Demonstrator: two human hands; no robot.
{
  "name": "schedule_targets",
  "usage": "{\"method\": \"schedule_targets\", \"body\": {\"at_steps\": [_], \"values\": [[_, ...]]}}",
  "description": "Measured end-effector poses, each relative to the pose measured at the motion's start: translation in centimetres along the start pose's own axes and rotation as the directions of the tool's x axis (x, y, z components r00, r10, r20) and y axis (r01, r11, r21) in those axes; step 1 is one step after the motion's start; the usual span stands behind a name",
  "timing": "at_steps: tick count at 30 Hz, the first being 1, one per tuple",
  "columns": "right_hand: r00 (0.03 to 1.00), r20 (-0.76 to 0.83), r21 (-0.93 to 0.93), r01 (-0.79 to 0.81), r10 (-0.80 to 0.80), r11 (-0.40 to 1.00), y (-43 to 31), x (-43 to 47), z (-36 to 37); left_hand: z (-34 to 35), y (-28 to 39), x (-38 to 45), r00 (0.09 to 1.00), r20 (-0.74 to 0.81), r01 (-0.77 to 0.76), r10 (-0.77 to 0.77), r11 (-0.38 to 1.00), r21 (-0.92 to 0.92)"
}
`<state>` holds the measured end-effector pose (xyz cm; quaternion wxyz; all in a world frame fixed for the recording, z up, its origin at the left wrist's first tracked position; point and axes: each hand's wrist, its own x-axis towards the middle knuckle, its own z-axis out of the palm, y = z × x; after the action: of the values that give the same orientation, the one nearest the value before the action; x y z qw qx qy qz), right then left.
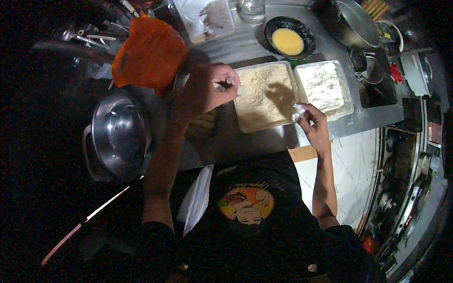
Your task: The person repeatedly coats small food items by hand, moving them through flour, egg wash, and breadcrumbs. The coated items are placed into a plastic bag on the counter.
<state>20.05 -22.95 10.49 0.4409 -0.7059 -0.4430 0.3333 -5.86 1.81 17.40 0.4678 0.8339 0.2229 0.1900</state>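
My left hand [223, 85] is curled, thumb and fingertips meeting, by the left rim of a plastic tray of pale breadcrumbs [262, 102]; whether it holds anything is unclear. Between the fingertips of my right hand [313, 122] is a small white flour-coated piece [299, 110], above the near right corner of the crumb tray. Touching that tray on its right, or nearly so, is a second tray, filled with white flour [322, 85]. A black bowl of yellow liquid [287, 41], which looks like beaten egg, stands behind the two trays. A hand's shadow falls on the crumbs.
An orange cloth [152, 53] lies at the back left, with a steel bowl [120, 136] nearer me. At the back are a white tray [207, 19] and a clear container [252, 12]. A large metal pot [357, 23] stands at the back right of the steel counter [375, 118].
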Motion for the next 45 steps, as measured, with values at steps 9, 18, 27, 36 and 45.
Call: {"method": "schedule_targets", "body": {"at_steps": [9, 18, 27, 36, 45], "values": [[1.0, -0.001, 0.025, 0.003, -0.003, 1.0, -1.1, -1.9, 4.8, -3.3, -5.3, -8.5, 0.997, -0.043, -0.057, 0.064, 0.987, 0.149], [0.998, -0.048, 0.081, -0.047, 0.051, 0.996, -0.5, -4.5, 9.2, -4.5, -7.2, -12.8, 0.995, -0.094, 0.0, 0.019, 0.979, 0.202], [0.998, -0.065, 0.058, -0.005, 0.009, 0.998, -1.0, -5.2, 10.4, -3.2, -7.9, -15.4, 0.987, -0.083, 0.139, -0.135, 0.99, 0.038], [0.998, -0.055, 0.051, 0.005, -0.002, 0.999, -0.8, -5.6, 11.2, -0.9, -7.1, -16.4, 0.987, -0.095, 0.122, -0.131, 0.988, -0.097], [1.0, -0.019, 0.056, -0.014, 0.015, 0.998, -1.0, -6.0, 11.2, -0.8, -14.1, -18.8, 0.968, -0.09, 0.202, -0.234, 0.941, -0.27]]}}
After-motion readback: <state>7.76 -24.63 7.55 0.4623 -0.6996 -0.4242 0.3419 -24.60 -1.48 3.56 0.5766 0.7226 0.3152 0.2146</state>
